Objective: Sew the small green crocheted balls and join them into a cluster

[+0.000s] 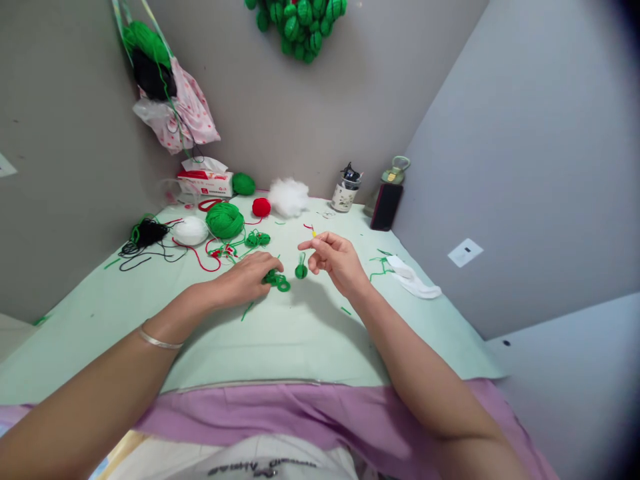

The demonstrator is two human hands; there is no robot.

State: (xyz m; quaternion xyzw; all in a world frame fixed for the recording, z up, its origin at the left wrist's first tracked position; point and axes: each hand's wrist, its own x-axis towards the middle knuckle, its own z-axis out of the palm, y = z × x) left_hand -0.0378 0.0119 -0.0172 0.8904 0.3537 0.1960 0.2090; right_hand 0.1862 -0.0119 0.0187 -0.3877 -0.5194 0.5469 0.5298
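My left hand (250, 275) rests on the table with its fingers curled onto a small pile of green crocheted pieces (283, 285), one of them ring-shaped. Part of the pile is hidden under the fingers. My right hand (336, 259) is raised a little above the table, thumb and fingers pinched on a thin yellow-handled crochet hook (314, 233), mostly covered by the hand. Between the hands is a small round green crocheted piece (301, 271) with a loop at its top. Just beyond my left hand lie more green crocheted pieces (257, 239).
Behind stand a green yarn ball (225, 220), a white yarn ball (191, 231), a red yarn ball (261, 207) and white stuffing (289, 197). Farther right are a jar (345, 195), a phone (387, 207) and a white cloth piece (413, 277). Black yarn (150, 233) lies left.
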